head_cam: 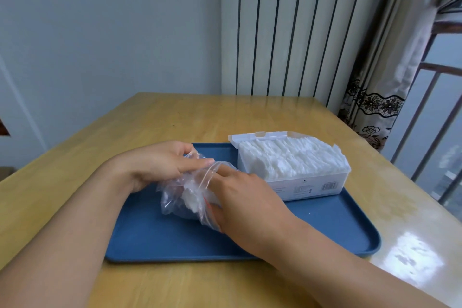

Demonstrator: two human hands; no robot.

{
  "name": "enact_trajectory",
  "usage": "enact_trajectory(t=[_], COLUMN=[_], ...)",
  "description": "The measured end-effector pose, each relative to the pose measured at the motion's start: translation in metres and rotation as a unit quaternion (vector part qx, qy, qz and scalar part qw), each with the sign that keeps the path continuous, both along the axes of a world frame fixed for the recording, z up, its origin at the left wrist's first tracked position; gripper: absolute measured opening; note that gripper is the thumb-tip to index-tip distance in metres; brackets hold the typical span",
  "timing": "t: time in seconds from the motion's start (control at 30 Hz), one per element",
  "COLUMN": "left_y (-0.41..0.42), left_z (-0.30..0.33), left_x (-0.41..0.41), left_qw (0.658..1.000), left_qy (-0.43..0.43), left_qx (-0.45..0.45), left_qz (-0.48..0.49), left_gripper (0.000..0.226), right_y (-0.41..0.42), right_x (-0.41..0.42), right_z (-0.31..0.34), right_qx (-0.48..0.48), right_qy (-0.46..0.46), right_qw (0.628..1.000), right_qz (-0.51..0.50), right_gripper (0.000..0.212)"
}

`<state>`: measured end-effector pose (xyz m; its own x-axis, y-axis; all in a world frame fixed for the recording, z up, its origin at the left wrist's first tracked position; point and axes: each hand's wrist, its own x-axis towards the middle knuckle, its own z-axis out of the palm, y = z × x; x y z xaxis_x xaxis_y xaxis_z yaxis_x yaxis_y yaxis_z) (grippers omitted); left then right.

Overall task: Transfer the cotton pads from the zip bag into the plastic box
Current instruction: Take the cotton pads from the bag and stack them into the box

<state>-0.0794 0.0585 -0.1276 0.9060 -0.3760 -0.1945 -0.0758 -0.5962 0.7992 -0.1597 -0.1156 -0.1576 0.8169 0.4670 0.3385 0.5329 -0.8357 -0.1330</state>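
- Overhead, in the head view, a blue tray (300, 230) lay on a wooden bench (175, 117).
- The zip bag (180, 195), clear and crumpled, sat over the middle of the tray, with a small clump of white cotton pads (191, 201) visible inside it.
- The left hand (160, 165) was closed on the upper left edge of the zip bag, pinching the plastic between thumb and fingers.
- The right hand (240, 197) was pushed into the mouth of the zip bag; its fingertips were hidden by the plastic, so the grip on the pads could not be determined.
- The plastic box (300, 177) stood on the right rear part of the tray, just beside the right hand, its lid (250, 136) open and tilted back.
- The box was packed nearly full with rows of white pads.
- A ribbed radiator (287, 27) stood behind the bench, and a patterned curtain (375, 102) hung at the right.
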Motion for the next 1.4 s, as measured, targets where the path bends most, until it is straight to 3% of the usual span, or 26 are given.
enact_trajectory(t=[0.13, 0.23, 0.47, 0.57, 0.63, 0.73, 0.83, 0.93, 1.0, 1.07, 1.1, 1.17, 1.23, 1.27, 1.33, 1.4], left_y=[0.004, -0.001, -0.007, -0.009, -0.008, -0.004, 0.006, 0.015, 0.014, 0.005, -0.003, -0.019, -0.032, -0.036, -0.043, -0.053], left_z=[0.002, 0.000, -0.001, -0.006, -0.010, -0.010, -0.011, -0.017, -0.019, -0.017, -0.012, 0.004, 0.018, 0.021, 0.022, 0.017], left_x=[0.001, 0.002, -0.003, 0.000, 0.005, 0.011, 0.019, 0.027, 0.028, 0.023, 0.018, 0.001, -0.018, -0.025, -0.037, -0.043], left_qw=[0.997, 0.993, 0.998, 0.994, 0.986, 0.965, 0.942, 0.929, 0.930, 0.916, 0.902, 0.885, 0.890, 0.897, 0.923, 0.943], left_qy=[-0.066, -0.109, -0.062, -0.100, -0.153, -0.236, -0.284, -0.285, -0.275, -0.334, -0.382, -0.403, -0.271, -0.184, -0.081, -0.060], left_qx=[-0.038, -0.038, -0.009, 0.030, 0.066, 0.103, 0.143, 0.176, 0.165, 0.127, 0.065, -0.153, -0.357, -0.402, -0.370, -0.315], left_qz=[0.003, 0.004, -0.027, -0.029, -0.008, 0.047, 0.108, 0.157, 0.176, 0.184, 0.188, 0.175, 0.078, 0.020, -0.063, -0.093], left_gripper=[0.018, 0.019, 0.019, 0.018, 0.017, 0.014, 0.012, 0.014, 0.021, 0.040, 0.043, 0.034, 0.036, 0.044, 0.047, 0.038], right_y=[-0.001, -0.002, 0.001, 0.001, -0.001, -0.005, -0.015, -0.030, -0.042, -0.057, -0.065, -0.078, -0.085, -0.087, -0.089, -0.089], right_x=[-0.002, -0.001, -0.005, -0.010, -0.010, -0.011, -0.015, -0.016, -0.011, -0.004, 0.000, 0.006, 0.009, 0.010, 0.011, 0.013], right_z=[0.004, 0.004, 0.008, 0.015, 0.015, 0.014, 0.017, 0.027, 0.038, 0.048, 0.051, 0.052, 0.052, 0.052, 0.052, 0.052], right_qx=[0.015, 0.020, 0.000, 0.002, 0.018, 0.062, 0.117, 0.203, 0.303, 0.416, 0.450, 0.479, 0.486, 0.483, 0.470, 0.482], right_qy=[0.000, 0.005, 0.011, 0.023, 0.031, 0.038, 0.017, -0.015, 0.026, 0.125, 0.173, 0.248, 0.298, 0.316, 0.334, 0.327], right_qw=[1.000, 1.000, 1.000, 1.000, 0.999, 0.997, 0.993, 0.979, 0.953, 0.900, 0.875, 0.840, 0.819, 0.814, 0.813, 0.810], right_qz=[-0.006, -0.011, -0.007, 0.004, 0.001, -0.011, -0.014, -0.011, 0.002, 0.027, 0.036, 0.049, 0.065, 0.073, 0.079, 0.066], right_gripper=[0.032, 0.029, 0.025, 0.010, 0.017, 0.010, 0.017, 0.010, 0.011, 0.018, 0.024, 0.034, 0.039, 0.038, 0.036, 0.032])
